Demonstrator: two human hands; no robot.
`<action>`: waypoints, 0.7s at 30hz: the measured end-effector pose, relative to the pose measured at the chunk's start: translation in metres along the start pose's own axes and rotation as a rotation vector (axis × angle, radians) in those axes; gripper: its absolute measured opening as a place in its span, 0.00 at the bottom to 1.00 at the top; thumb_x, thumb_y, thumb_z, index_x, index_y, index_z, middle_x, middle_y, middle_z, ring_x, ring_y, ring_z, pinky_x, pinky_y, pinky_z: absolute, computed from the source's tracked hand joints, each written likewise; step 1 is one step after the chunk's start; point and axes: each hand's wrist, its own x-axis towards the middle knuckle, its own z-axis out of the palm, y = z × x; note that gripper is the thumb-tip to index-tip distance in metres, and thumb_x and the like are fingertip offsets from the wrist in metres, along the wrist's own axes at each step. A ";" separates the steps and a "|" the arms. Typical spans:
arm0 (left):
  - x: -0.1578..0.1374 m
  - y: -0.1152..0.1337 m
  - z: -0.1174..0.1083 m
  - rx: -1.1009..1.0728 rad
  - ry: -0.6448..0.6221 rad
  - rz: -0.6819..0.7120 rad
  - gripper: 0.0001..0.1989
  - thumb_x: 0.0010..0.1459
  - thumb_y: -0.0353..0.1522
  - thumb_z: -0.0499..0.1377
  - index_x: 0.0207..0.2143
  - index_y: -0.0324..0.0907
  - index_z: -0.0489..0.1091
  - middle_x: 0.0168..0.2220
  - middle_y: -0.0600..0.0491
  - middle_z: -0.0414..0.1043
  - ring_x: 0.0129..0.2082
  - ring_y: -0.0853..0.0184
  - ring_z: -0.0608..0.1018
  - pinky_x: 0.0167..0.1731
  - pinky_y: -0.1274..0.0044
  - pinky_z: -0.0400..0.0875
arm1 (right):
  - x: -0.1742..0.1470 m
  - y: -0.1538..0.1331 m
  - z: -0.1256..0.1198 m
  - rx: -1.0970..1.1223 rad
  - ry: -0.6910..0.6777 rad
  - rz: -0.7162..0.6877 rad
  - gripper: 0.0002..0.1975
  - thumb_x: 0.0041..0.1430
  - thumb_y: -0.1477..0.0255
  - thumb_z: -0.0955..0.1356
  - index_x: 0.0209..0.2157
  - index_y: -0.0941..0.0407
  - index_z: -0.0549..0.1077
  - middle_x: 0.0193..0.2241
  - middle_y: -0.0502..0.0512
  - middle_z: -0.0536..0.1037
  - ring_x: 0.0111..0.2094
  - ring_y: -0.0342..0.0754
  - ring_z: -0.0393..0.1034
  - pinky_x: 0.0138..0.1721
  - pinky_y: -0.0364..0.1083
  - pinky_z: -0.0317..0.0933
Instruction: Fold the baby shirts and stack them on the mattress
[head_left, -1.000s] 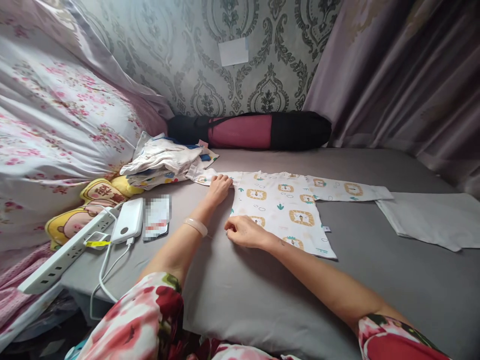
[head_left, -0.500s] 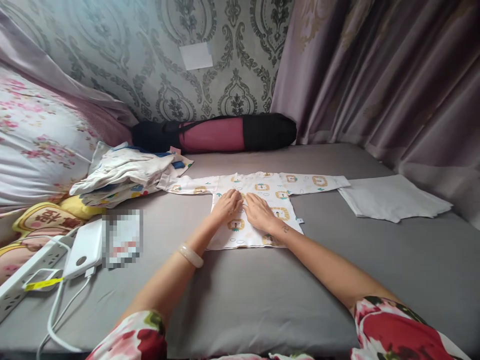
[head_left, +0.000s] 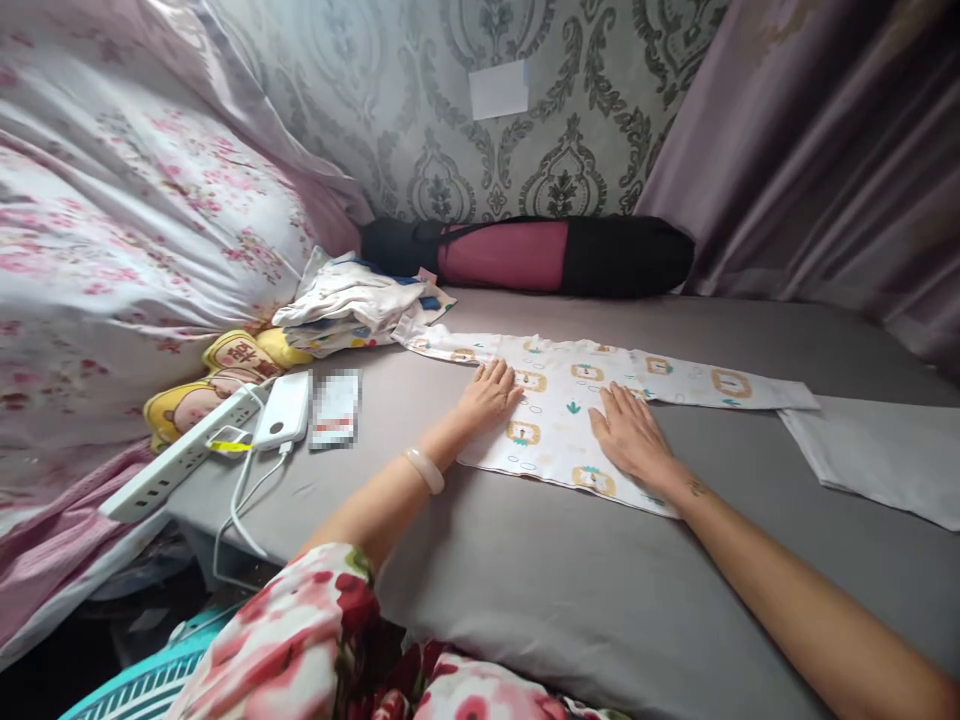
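A small white long-sleeved shirt [head_left: 555, 432] with a lion print lies spread flat on the grey sheet, both sleeves stretched out sideways. My left hand [head_left: 489, 396] rests flat on the shirt's left side, fingers extended. On the right side of its body lies my right hand [head_left: 630, 432], also flat with the fingers stretched out. Between the two hands the printed cloth shows smooth. The left cuff reaches a heap of crumpled clothes [head_left: 352, 300], and the right cuff overlaps a folded white cloth [head_left: 885, 455].
A white power strip [head_left: 180, 455], a white power bank [head_left: 283, 412] with cables and a blurred packet [head_left: 335, 408] lie at the left. Yellow plush toys [head_left: 240, 352] sit behind them. A long black and pink bag [head_left: 502, 256] lies along the wall. A turquoise basket [head_left: 142, 680] stands below the bed's edge.
My hands have moved apart from the shirt's middle, the left one to its left side and the right one to its right. The camera view has turned left.
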 end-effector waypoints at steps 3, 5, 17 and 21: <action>-0.017 0.018 -0.001 -0.011 -0.021 0.060 0.29 0.68 0.43 0.42 0.63 0.33 0.55 0.67 0.35 0.50 0.69 0.55 0.51 0.65 0.61 0.46 | -0.018 -0.011 -0.002 0.019 -0.036 -0.082 0.33 0.68 0.59 0.48 0.67 0.61 0.53 0.69 0.61 0.48 0.69 0.54 0.37 0.67 0.57 0.35; -0.032 0.030 0.001 -0.043 -0.043 0.120 0.31 0.67 0.47 0.41 0.64 0.35 0.54 0.67 0.37 0.50 0.69 0.55 0.51 0.65 0.62 0.48 | -0.031 -0.019 -0.003 0.025 -0.056 -0.135 0.32 0.68 0.58 0.49 0.68 0.57 0.53 0.69 0.58 0.46 0.69 0.53 0.36 0.67 0.59 0.35; -0.059 0.033 0.010 -0.023 -0.047 -0.017 0.33 0.65 0.51 0.42 0.66 0.43 0.52 0.68 0.40 0.49 0.69 0.50 0.49 0.64 0.57 0.47 | -0.048 -0.026 -0.007 0.053 -0.071 -0.137 0.31 0.68 0.57 0.52 0.68 0.55 0.53 0.69 0.58 0.45 0.69 0.54 0.34 0.67 0.59 0.32; -0.052 0.032 -0.004 0.011 -0.034 0.041 0.31 0.64 0.51 0.45 0.61 0.43 0.59 0.61 0.38 0.60 0.63 0.48 0.61 0.58 0.58 0.57 | -0.047 -0.025 -0.014 0.072 -0.088 -0.148 0.30 0.68 0.58 0.54 0.67 0.55 0.55 0.69 0.60 0.48 0.69 0.55 0.37 0.66 0.60 0.35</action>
